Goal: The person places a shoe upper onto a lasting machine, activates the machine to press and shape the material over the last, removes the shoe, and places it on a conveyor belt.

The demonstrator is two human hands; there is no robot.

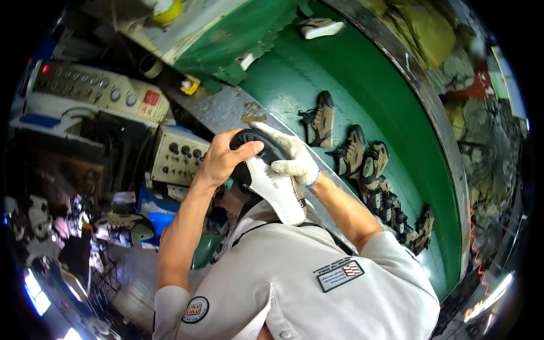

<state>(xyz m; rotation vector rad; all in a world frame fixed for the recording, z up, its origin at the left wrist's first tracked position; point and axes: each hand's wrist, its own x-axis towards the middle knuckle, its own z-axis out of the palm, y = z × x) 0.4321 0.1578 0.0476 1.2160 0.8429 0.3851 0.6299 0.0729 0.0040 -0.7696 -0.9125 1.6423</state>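
Between both hands, close to my waist, is a shoe upper (273, 190) with its underside up. Its bottom is a white board with stitching along the edge, and its toe is black. My left hand (222, 157), bare, is closed on the toe end with the thumb pressed on the black material. My right hand (296, 157), in a whitish knitted glove, wraps the opposite side of the toe. The heel end points back toward my body. The side of the upper beneath is mostly hidden.
Several brown-and-black shoes (351, 152) line the green trough (289, 68) at right; one light-soled shoe (321, 28) lies at its far end. A metal ledge (226, 107) borders it. Control panels (102, 88) with knobs stand at left, near another shoe (124, 228).
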